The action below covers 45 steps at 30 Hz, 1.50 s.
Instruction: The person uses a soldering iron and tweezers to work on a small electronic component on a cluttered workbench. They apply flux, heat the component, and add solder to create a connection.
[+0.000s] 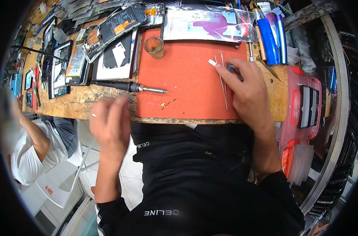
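My right hand [246, 88] lies palm down on the red mat [179, 86]. Its index fingertip touches a small white strip [212, 62], and a small grey piece shows between its fingers. Thin metal tweezers [222, 80] lie on the mat, partly under this hand and not gripped. My left hand [110, 124] is blurred and hovers off the near edge of the wooden bench [68, 104], fingers loosely apart, with nothing seen in it. A black soldering iron [127, 86] lies between the hands, its tip on the mat.
A small glass cup [154, 46] stands at the mat's far left corner, with a clear bag [204, 23] behind it. Opened phones and parts [108, 43] crowd the left. Blue tubes [270, 39] and a pink plastic box [301, 106] sit right. Another person [29, 149] sits at left.
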Motion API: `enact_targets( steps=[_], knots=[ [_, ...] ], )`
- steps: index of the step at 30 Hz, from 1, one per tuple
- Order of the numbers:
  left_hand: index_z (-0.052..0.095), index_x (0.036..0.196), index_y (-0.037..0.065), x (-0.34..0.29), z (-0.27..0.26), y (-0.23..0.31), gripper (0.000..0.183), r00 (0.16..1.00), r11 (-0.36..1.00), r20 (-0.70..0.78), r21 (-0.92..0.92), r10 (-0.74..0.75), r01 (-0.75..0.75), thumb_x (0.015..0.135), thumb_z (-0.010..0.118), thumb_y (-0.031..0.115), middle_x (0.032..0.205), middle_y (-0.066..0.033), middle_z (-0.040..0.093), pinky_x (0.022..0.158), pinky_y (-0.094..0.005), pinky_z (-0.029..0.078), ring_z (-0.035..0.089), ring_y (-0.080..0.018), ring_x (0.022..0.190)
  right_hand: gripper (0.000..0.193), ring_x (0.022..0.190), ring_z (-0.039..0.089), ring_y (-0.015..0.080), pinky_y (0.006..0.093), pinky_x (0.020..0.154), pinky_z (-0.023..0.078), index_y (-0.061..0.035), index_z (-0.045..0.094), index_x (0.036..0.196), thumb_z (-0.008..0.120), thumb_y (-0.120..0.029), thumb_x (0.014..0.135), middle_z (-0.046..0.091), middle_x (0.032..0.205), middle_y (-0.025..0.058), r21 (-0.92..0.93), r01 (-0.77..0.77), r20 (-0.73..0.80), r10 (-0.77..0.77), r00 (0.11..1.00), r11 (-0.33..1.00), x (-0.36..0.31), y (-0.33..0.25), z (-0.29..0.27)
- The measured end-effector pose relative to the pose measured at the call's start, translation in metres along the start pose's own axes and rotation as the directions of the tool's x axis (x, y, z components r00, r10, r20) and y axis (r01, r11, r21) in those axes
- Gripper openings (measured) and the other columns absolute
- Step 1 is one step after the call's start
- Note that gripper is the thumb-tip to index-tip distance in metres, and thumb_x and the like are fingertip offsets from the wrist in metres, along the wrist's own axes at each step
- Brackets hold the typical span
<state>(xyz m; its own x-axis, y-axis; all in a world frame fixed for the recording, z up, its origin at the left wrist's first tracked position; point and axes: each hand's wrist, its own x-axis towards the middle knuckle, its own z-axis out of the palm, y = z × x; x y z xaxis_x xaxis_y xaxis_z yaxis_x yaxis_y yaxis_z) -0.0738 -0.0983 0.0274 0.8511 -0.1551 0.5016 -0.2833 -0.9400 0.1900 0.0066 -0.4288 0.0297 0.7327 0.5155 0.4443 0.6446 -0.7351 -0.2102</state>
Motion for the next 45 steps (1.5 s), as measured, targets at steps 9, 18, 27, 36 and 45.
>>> enact_targets(
  steps=[9, 18, 27, 36, 45],
  knots=[
    [0.077, 0.116, 0.011, 0.017, 0.007, -0.031, 0.034, 0.997, 0.999, 0.058, 0.016, -0.041, 0.04, 0.084, 0.075, -0.001, 0.094, -0.0092, 0.06, 0.08, -0.0446, 0.05, 0.061, -0.0309, 0.091, 0.032, 0.074, 0.061, 0.0275, 0.0393, 0.065, 0.048, 0.0012, 0.076, 0.112, 0.076, 0.004, 0.08, 0.066, 0.089, 0.0094, 0.162, 0.124, -0.217, -0.087, 0.972, 0.979, -0.014, -0.055, -0.016],
    [0.065, 0.112, 0.008, 0.016, 0.013, -0.039, 0.029, 0.996, 0.997, 0.038, 0.019, 0.075, -0.075, 0.086, 0.076, 0.004, 0.103, -0.0102, 0.062, 0.088, -0.0446, 0.047, 0.061, -0.0324, 0.102, 0.028, 0.07, 0.058, 0.0185, 0.0302, 0.058, 0.049, 0.0037, 0.076, 0.111, 0.078, 0.0, 0.083, 0.062, 0.086, 0.0057, 0.404, 0.318, -0.193, -0.259, 0.946, 0.858, -0.001, -0.14, 0.025],
    [0.061, 0.112, 0.004, 0.02, 0.011, -0.064, 0.024, 0.988, 0.962, 0.039, -0.24, 0.147, -0.133, 0.089, 0.069, 0.001, 0.101, -0.0142, 0.058, 0.086, -0.0465, 0.047, 0.059, -0.0364, 0.098, 0.071, 0.082, 0.07, 0.0245, 0.0335, 0.065, 0.061, 0.0205, 0.043, 0.152, 0.066, 0.003, 0.087, 0.064, 0.091, 0.0144, 0.269, 0.058, -0.12, -0.027, 0.992, 0.961, 0.065, -0.192, 0.089],
    [0.057, 0.115, 0.002, 0.008, 0.001, -0.084, 0.036, 0.984, 0.875, -0.144, -0.458, 0.104, -0.159, 0.084, 0.071, -0.011, 0.11, -0.0183, 0.064, 0.08, -0.0469, 0.056, 0.065, -0.04, 0.102, 0.06, 0.083, 0.073, 0.0301, 0.0404, 0.073, 0.061, 0.0193, 0.053, 0.143, 0.07, 0.002, 0.089, 0.069, 0.092, 0.017, 0.17, -0.042, -0.163, 0.07, 0.984, 0.985, 0.087, -0.219, 0.103],
    [0.051, 0.124, 0.002, -0.004, -0.02, -0.085, 0.053, 0.958, 0.824, -0.284, -0.548, -0.026, -0.14, 0.079, 0.074, -0.012, 0.115, -0.0212, 0.062, 0.093, -0.0465, 0.052, 0.063, -0.0397, 0.103, 0.046, 0.077, 0.064, 0.0227, 0.0332, 0.06, 0.056, -0.0009, 0.07, 0.128, 0.073, -0.005, 0.082, 0.056, 0.086, 0.0072, 0.043, 0.064, -0.305, -0.048, 0.951, 0.997, 0.118, -0.221, 0.097]
  ],
)
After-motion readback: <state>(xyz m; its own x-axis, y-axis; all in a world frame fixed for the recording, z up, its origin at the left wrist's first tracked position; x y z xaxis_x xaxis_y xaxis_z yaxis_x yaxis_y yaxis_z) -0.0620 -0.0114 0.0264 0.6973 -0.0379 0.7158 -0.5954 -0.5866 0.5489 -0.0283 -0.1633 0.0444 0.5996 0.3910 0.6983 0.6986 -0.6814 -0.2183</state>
